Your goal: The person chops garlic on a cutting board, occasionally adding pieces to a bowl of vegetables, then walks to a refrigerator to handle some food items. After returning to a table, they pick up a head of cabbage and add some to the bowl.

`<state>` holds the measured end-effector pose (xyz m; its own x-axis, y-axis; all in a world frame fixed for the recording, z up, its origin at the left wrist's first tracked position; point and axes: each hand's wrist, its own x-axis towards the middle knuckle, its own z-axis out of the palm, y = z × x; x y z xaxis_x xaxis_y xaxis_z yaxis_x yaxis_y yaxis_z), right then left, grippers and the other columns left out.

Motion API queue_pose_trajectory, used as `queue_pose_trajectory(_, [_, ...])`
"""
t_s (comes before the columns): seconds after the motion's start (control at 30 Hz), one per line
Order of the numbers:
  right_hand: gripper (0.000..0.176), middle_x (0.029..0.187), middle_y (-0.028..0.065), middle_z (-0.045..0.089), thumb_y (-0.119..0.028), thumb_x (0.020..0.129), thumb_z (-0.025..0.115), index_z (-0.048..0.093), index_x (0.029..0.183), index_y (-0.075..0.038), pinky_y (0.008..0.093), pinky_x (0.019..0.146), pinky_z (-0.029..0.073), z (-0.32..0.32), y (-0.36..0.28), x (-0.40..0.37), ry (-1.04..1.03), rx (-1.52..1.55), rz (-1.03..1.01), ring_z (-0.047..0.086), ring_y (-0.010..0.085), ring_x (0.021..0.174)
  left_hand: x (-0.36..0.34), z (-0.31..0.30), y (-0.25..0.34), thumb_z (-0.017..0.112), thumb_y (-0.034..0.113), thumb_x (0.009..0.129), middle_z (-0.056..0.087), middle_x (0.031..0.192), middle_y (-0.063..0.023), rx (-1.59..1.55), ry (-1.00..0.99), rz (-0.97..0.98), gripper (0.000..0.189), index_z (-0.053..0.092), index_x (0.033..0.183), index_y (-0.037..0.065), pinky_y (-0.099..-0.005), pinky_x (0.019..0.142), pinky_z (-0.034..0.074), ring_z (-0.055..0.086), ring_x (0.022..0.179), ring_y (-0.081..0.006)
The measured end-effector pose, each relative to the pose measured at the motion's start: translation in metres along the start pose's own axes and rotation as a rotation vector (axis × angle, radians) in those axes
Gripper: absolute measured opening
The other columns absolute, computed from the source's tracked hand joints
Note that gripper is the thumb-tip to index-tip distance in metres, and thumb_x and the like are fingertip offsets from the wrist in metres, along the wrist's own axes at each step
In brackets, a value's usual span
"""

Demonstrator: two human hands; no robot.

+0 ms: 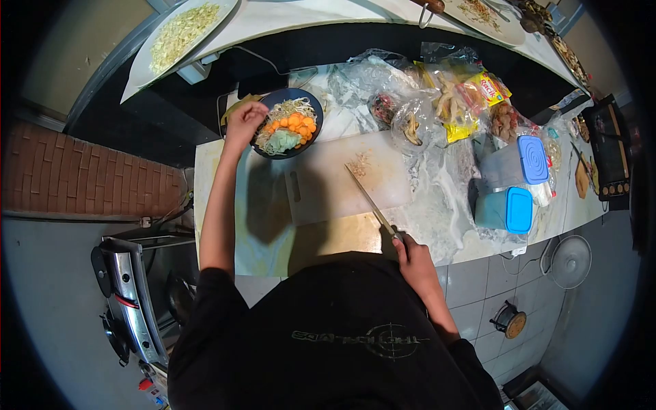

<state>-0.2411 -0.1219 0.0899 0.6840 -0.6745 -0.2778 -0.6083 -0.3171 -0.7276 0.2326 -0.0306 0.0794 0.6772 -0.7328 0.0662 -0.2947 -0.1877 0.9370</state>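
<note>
A black shirt (328,328) filled the bottom middle of the frame, with a bare forearm reaching out from each side. Just beyond its edge, right of centre, the right hand (412,261) was closed around the handle of a knife (370,197). The blade slanted toward the upper left, over a pale cutting board (324,186) in the middle of the frame. Near its tip, a small scatter of chopped bits (361,163) lay on the board. The board rested on a marble-patterned counter (444,232).

Farther off, left of the frame's centre, the left hand (246,124) was at the left edge of a dark plate (317,109), its fingers bent; whether they gripped anything could not be told. The plate held orange slices (295,126), pale sprouts (295,107) and a soft, pale green heap (281,142) toward its lower side.

To the right, two blue-lidded containers stood close together, a lighter-lidded one (509,209) nearer and a darker-lidded one (531,160) beyond it. Past the board, clear plastic bags crowded the upper right, near a yellow packet (493,87). On the raised ledge at the upper left, a white plate (142,68) carried pale shredded pieces (183,37).
</note>
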Motion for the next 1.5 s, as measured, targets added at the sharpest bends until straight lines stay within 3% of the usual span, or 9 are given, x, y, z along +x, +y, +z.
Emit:
queue_pose_trajectory(0.1, [0.032,0.064,0.0279,0.056,-0.026,0.101,0.054,0.061,0.097,0.005,0.0460,0.056,0.042,0.004,0.001,0.001,-0.006,0.022,-0.011,0.056,0.0468,0.063,-0.059,0.017,0.036,0.065,-0.001,0.083,0.062,0.084,-0.0025,0.393,-0.049,0.237,0.009,0.066,0.091,0.003,-0.0260,0.072,0.047,0.058,0.077,-0.0086])
queue_pose_trajectory(0.17, [0.032,0.064,0.0278,0.056,-0.026,0.101,0.054,0.062,0.098,0.005,0.0459,0.056,0.042,0.009,0.003,0.003,-0.012,0.035,-0.028,0.057,0.0465,0.063,-0.096,0.045,0.058,0.063,-0.004,0.079,0.063,0.085,-0.0078,0.356,-0.065,0.299,0.011,0.064,0.088,0.003,-0.0288,0.071,0.048,0.060,0.076,-0.0167])
queue_pose_trajectory(0.23, [0.033,0.064,0.0278,0.056,-0.027,0.101,0.054,0.062,0.097,0.004,0.0459,0.056,0.043,0.013,0.004,0.006,-0.025,0.054,-0.052,0.057,0.0463,0.063,-0.120,0.068,0.056,0.062,-0.003,0.079,0.060,0.084,-0.0113,0.413,-0.174,0.217,0.009,0.063,0.086,0.003,-0.0379,0.077,0.051,0.062,0.082,-0.0288])
queue_pose_trajectory(0.33, [0.032,0.073,0.0290,0.062,-0.027,0.100,0.054,0.064,0.098,0.004,0.0510,0.064,0.048,0.010,-0.004,0.011,-0.117,0.043,-0.013,0.061,0.0481,0.075,-0.141,0.103,0.026,0.062,-0.002,0.079,0.060,0.085,-0.0117,0.502,-0.216,0.189,0.011,0.062,0.088,0.004,-0.0400,0.081,0.050,0.061,0.088,-0.0304])
queue_pose_trajectory(0.43, [0.036,0.065,0.0246,0.057,-0.029,0.101,0.053,0.064,0.095,0.005,0.0429,0.059,0.044,0.016,0.009,0.014,-0.104,0.047,-0.036,0.057,0.0408,0.060,-0.146,0.130,0.005,0.063,0.001,0.082,0.063,0.089,-0.0112,0.329,-0.149,0.233,0.012,0.062,0.094,0.004,-0.0371,0.077,0.051,0.063,0.085,-0.0270])
queue_pose_trajectory(0.57, [0.037,0.067,0.0238,0.058,-0.029,0.101,0.052,0.063,0.094,0.005,0.0414,0.061,0.045,0.014,0.013,0.013,-0.048,0.079,-0.051,0.057,0.0378,0.060,-0.154,0.140,-0.004,0.065,0.003,0.082,0.061,0.088,-0.0116,0.305,-0.063,0.253,0.012,0.063,0.094,0.006,-0.0397,0.083,0.048,0.060,0.091,-0.0309])
queue_pose_trajectory(0.63, [0.032,0.073,0.0296,0.061,-0.028,0.101,0.052,0.062,0.098,0.003,0.0506,0.066,0.047,0.011,0.015,0.014,-0.032,0.062,0.012,0.061,0.0483,0.076,-0.154,0.137,-0.011,0.068,0.008,0.083,0.061,0.088,-0.0110,0.256,0.051,0.210,0.012,0.063,0.093,0.005,-0.0398,0.084,0.048,0.059,0.091,-0.0311])
queue_pose_trajectory(1.17, [0.032,0.074,0.0308,0.061,-0.027,0.101,0.052,0.061,0.098,0.003,0.0546,0.063,0.047,0.025,0.005,0.003,-0.058,-0.052,-0.012,0.061,0.0490,0.074,-0.180,0.169,-0.015,0.069,0.006,0.083,0.059,0.086,-0.0098,0.429,0.249,0.295,0.008,0.062,0.086,0.006,-0.0414,0.076,0.049,0.059,0.084,-0.0305])
queue_pose_trajectory(1.5, [0.027,0.067,0.0286,0.061,-0.025,0.101,0.051,0.058,0.102,0.001,0.0540,0.058,0.047,0.032,-0.008,-0.011,-0.070,-0.076,-0.074,0.061,0.0484,0.068,-0.189,0.165,-0.007,0.074,0.007,0.078,0.056,0.094,-0.0078,0.504,0.300,0.334,0.017,0.062,0.090,0.008,-0.0406,0.084,0.044,0.054,0.093,-0.0286])
